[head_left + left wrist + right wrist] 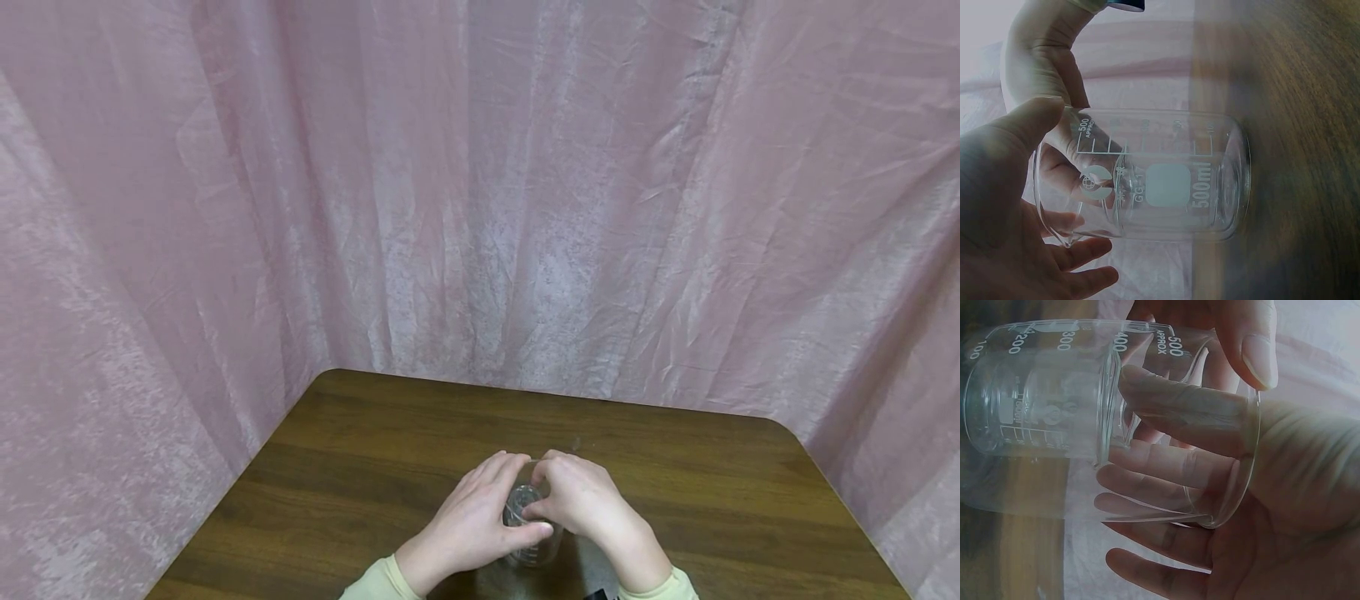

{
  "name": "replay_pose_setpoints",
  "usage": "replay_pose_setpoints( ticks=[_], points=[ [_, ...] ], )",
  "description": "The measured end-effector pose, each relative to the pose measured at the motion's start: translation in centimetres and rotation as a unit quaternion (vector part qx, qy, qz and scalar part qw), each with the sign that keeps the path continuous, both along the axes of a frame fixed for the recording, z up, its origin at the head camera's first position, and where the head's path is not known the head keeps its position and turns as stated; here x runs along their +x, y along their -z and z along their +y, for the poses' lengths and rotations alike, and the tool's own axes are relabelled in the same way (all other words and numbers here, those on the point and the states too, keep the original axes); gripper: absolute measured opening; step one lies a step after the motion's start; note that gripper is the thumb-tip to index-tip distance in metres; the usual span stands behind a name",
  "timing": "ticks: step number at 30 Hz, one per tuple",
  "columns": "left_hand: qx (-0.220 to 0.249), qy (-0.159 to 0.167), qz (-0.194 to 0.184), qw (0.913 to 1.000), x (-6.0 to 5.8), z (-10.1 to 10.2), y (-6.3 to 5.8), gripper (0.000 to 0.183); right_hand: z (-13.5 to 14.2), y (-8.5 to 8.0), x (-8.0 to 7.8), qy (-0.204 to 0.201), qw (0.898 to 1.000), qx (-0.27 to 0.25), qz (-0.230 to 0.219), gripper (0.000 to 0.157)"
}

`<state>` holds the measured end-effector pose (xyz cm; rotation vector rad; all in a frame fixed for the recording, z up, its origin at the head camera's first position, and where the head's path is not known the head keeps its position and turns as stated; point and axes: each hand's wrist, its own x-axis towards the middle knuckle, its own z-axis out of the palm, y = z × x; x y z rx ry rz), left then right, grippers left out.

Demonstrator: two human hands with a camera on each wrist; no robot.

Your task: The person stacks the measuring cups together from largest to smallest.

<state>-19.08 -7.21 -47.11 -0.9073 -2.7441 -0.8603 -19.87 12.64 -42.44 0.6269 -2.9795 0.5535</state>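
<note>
A clear glass beaker marked 500ml stands upright at the table's near side. Inside it sits a smaller glass beaker, its rim well below the outer one. My left hand grips the large beaker near its top from the left, thumb across the near side of the rim. From the right, my right hand reaches over the rim. Its thumb and at least one finger are down inside, pinching the small beaker's rim as far as the glass lets me see; other fingers stay outside the large beaker.
The brown wooden table has rounded far corners. Pink velvety curtains hang behind it and along both sides. A small black object shows at the right wrist.
</note>
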Motion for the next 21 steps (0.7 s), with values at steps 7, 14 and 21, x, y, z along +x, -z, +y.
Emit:
replay_pose_setpoints(
  ticks=[7,14,21],
  points=[
    [0.001,0.0,0.001,1.0,-0.01,0.06,0.0,0.084,0.05,0.07,-0.02,-0.001,1.0,-0.003,0.002,0.032],
    [0.002,0.001,0.004,1.0,0.0,0.08,0.09,0.084,0.07,0.12,-0.01,0.0,1.0,0.0,0.004,0.032],
    [-0.002,0.0,-0.002,1.0,-0.16,0.06,0.12,0.085,0.16,0.15,-0.04,-0.007,1.0,-0.008,0.005,0.03]
  ],
)
